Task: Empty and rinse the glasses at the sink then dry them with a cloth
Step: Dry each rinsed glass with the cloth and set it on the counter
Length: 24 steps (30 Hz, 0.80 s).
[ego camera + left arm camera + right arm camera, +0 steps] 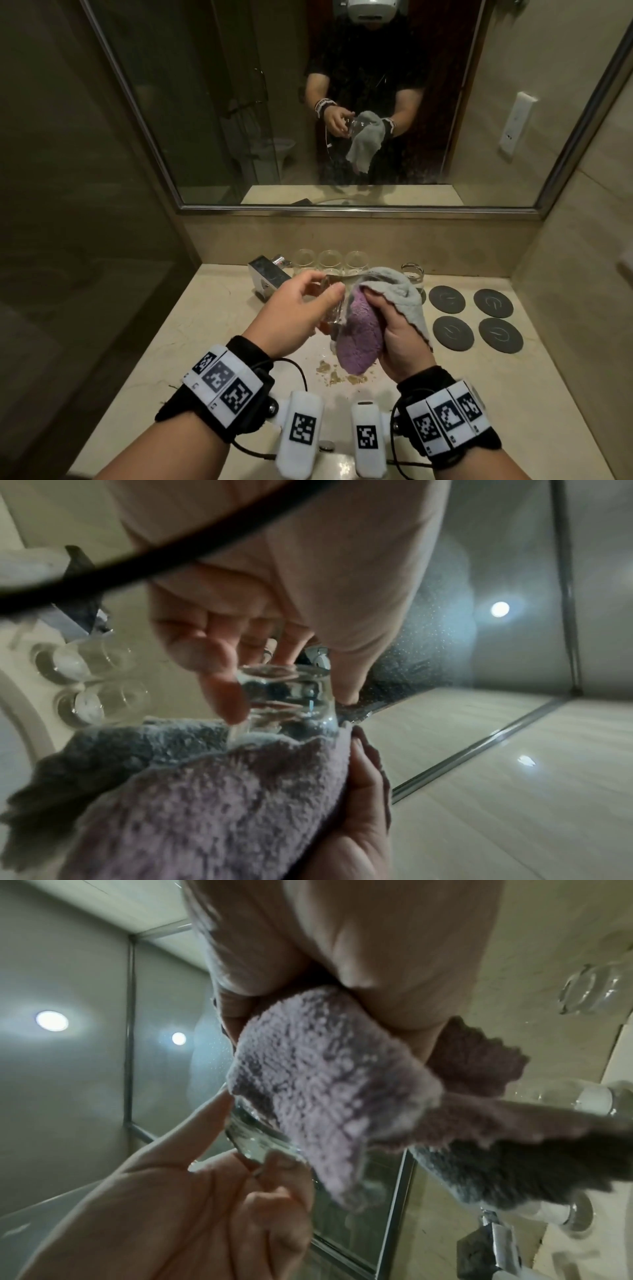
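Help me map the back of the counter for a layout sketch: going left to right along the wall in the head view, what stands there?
Faucet → first glass → second glass → third glass → a separate glass standing apart past the cloth → dark coasters on the right.

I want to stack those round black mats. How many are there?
4 mats lie on the counter right of the sink: back left, back right, front left, front right. The cloth and right hand might hide others.
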Available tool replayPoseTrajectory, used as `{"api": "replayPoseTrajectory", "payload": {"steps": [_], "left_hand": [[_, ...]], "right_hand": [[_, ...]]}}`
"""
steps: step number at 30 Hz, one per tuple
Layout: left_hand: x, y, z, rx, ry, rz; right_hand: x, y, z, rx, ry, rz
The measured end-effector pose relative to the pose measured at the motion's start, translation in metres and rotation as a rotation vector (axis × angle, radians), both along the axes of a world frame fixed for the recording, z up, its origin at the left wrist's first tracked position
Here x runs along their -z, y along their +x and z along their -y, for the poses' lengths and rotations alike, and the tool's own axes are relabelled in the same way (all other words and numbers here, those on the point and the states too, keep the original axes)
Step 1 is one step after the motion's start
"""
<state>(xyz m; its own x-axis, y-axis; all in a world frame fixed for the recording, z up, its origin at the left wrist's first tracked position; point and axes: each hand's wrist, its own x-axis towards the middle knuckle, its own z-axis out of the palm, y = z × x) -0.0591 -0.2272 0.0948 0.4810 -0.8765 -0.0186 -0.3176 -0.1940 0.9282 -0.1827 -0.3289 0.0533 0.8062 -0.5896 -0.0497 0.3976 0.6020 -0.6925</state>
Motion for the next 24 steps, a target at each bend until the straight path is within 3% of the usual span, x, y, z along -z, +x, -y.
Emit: {"api": "replayPoseTrajectory", "payload": {"steps": [4,8,13,18,24], "left_hand": [[0.002,0.001,-0.005,0.102,-0.038,0.188],[-0.001,0.003,0.003,0.006,0.034,-0.016],[0.001,0.001,-0.001,0.127,-0.051,0.181],[-0.002,0.004,0.008,-0.012,0.025,0.084],[0.002,0.007,0.003,0.136,-0.076,0.342]], "right_hand": [[0.001,0.0,0.007,-0.063,0.054,-0.01],[0.006,0.004,0.007,0.07,-0.103,-0.039],[0.008,0.002,0.012,-0.033,0.075,-0.057],[0.01,0.003,0.008,0.043,-0.048,-0.044],[0.003,-0.002,0.011,-0.035,-0.01,0.027]]}}
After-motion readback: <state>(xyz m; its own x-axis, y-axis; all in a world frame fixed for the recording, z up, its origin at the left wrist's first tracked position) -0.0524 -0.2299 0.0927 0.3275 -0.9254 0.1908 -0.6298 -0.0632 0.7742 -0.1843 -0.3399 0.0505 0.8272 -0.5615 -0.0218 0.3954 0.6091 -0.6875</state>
